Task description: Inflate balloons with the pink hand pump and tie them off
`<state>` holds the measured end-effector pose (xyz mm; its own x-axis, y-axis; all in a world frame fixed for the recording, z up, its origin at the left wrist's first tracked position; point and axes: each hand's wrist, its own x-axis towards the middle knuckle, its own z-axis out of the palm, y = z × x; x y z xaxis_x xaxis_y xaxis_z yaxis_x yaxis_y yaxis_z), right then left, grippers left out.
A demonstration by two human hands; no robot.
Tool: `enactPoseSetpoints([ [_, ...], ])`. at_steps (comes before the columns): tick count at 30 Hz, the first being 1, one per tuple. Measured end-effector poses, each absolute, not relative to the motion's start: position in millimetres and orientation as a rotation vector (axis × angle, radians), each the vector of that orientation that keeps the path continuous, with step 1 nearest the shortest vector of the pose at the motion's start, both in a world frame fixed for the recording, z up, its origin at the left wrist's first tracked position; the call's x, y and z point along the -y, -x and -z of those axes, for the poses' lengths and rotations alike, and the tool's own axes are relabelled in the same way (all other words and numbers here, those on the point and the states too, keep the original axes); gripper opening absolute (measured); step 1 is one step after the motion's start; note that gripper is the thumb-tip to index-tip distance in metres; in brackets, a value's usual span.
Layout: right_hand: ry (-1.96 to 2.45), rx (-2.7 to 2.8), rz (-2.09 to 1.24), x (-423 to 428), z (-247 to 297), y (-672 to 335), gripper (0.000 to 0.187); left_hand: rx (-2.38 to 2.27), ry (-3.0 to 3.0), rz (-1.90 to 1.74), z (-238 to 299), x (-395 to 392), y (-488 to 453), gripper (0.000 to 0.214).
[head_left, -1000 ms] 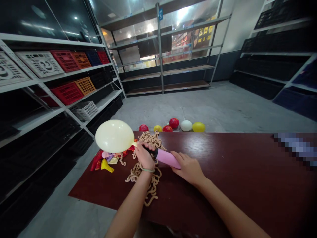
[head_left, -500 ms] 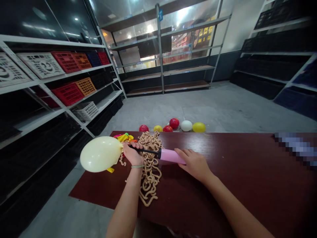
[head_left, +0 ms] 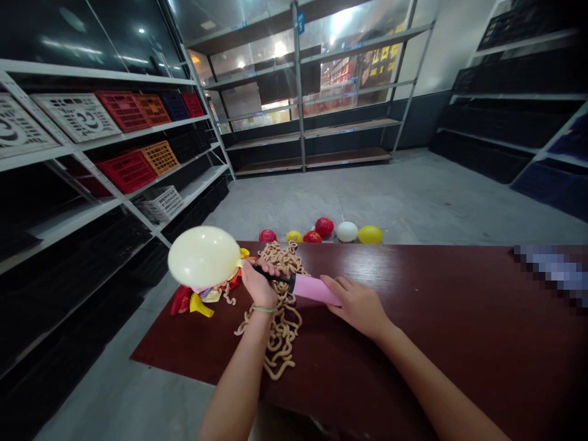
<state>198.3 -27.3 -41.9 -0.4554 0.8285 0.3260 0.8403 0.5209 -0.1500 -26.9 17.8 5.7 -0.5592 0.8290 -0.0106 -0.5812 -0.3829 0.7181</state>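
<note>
Pink pump (head_left: 316, 289), held above the bench (head_left: 413, 343): right hand (head_left: 361, 305) grips its barrel, left hand (head_left: 258, 286) clasps its black end against the pale balloon (head_left: 204, 256) (nozzle hidden); keep that seal snug, strokes straight.

The balloon (head_left: 204, 256) looks glossy, the pump (head_left: 315, 289) plastic, the shiny table (head_left: 441, 300) perhaps wood.
</note>
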Motion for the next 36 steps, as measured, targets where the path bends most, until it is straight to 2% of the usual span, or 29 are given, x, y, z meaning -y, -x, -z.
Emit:
enactPoseSetpoints([
  [6,1.419,2.417,0.098,25,45,-204,0.052,-0.899,-0.395,-2.111,-5,-19,34,0.02],
  [14,1.45,2.396,-0.028,38,49,-176,0.051,-0.856,-0.473,-2.033,4,-16,4,0.025],
  [25,1.466,2.402,0.137,23,37,-209,0.051,-0.882,-0.362,-2.166,-10,-23,48,0.018],
  [36,1.475,2.382,-0.053,37,48,-172,0.052,-0.899,-0.512,-2.044,1,-16,9,0.021],
])
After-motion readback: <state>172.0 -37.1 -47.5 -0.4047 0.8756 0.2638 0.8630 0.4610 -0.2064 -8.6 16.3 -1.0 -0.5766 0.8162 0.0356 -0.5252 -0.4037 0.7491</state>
